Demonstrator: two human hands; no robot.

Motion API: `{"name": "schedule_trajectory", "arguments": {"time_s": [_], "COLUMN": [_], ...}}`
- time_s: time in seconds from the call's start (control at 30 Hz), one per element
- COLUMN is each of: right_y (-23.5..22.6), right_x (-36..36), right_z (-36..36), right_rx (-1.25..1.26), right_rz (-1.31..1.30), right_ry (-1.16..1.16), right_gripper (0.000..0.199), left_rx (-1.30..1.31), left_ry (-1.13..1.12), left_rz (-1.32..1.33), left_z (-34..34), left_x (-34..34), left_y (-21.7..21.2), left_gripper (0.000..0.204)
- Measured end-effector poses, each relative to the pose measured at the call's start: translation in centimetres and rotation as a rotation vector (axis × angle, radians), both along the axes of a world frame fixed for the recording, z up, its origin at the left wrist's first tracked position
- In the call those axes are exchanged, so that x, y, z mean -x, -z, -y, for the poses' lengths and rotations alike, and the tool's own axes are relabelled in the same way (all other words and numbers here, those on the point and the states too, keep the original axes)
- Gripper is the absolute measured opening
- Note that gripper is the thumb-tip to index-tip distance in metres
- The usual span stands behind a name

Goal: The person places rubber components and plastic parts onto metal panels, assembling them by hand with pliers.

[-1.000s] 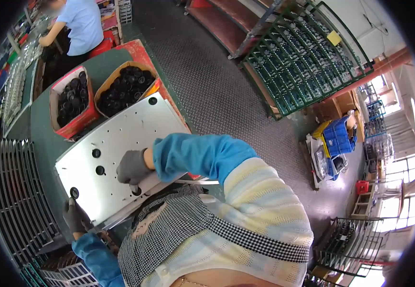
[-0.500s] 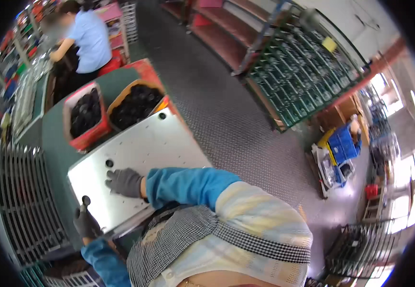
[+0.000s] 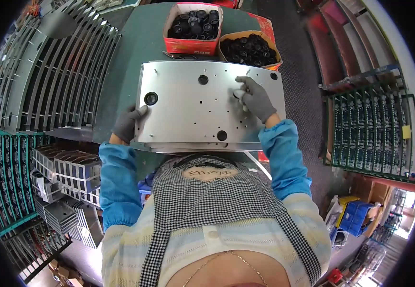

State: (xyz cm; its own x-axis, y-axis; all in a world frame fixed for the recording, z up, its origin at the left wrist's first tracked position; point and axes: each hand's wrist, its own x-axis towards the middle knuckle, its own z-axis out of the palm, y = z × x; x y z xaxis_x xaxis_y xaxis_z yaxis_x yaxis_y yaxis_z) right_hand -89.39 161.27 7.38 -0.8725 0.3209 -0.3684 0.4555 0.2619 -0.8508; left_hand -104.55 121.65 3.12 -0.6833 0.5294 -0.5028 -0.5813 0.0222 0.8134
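My left hand [image 3: 127, 123] now grips the metal panel's [image 3: 193, 112] edge, squared on the desk [image 3: 126, 57], while my right fingers [image 3: 245, 93] (gloved) pinch a small part onto it.

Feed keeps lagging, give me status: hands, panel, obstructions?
Left hand grips metal panel edge. Right hand presses small pale part onto it. Two boxes of black parts beyond.

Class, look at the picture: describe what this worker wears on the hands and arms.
Both hands wear dark grey knit gloves: left hand, right hand. Each forearm is covered by a bright blue sleeve cover, gathered at the wrist, pulled over a pale striped top.
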Motion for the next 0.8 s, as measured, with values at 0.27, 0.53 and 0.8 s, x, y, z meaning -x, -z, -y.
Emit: {"name": "schedule_trajectory", "arguments": {"time_s": [0.27,0.53,0.8], "right_y": [4.8,-3.9,0.3], "right_x": [8.2,-0.7,-15.2], "right_z": [6.7,7.9,5.1], "right_rx": [-0.918,0.143,0.359], "right_rz": [-0.264,-0.307,-0.006], "right_ry": [-0.376,-0.270,-0.609], "right_gripper": [0.036,0.005,0.025], "left_rx": [0.391,-0.047,-0.212], "left_ry": [0.110,0.092,0.192], "left_rz": [-0.165,-0.071,-0.185], "left_z": [0.6,1.2,-2.0], "left_x": [0.8,-1.9,-2.9], "left_y": [0.2,-4.0,-14.7], "left_gripper": [0.039,0.058,0.067]}}
